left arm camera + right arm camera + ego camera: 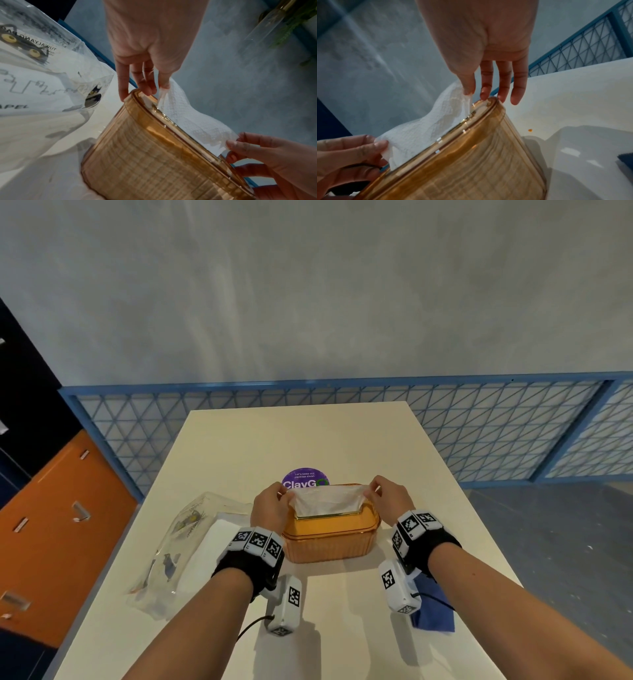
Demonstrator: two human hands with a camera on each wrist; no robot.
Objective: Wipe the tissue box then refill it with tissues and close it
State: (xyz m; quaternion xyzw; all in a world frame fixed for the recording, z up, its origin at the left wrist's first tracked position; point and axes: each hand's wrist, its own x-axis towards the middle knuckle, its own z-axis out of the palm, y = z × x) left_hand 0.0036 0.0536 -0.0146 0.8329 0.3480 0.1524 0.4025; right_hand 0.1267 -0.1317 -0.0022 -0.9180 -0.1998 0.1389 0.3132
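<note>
Blue cloth [434, 616] is lying nearest, right of the amber tissue box [330, 537] sitting mid-table [342, 433]. Left hand [270, 506] and right hand [388, 501] are each pinching an end of the white tissue [325, 500] rising from the lid slot. Left of the box, a clear tissue pack [178, 553] is lying; behind it, a purple sticker [305, 477] is showing.

Table: white top [342, 440].
Tissue box: amber [329, 542], mid-table.
Sticker: purple [303, 478], behind tissue box.
Plastic pack: [178, 549], left of tissue box.
Cloth: blue [435, 614], right-front of tissue box.
</note>
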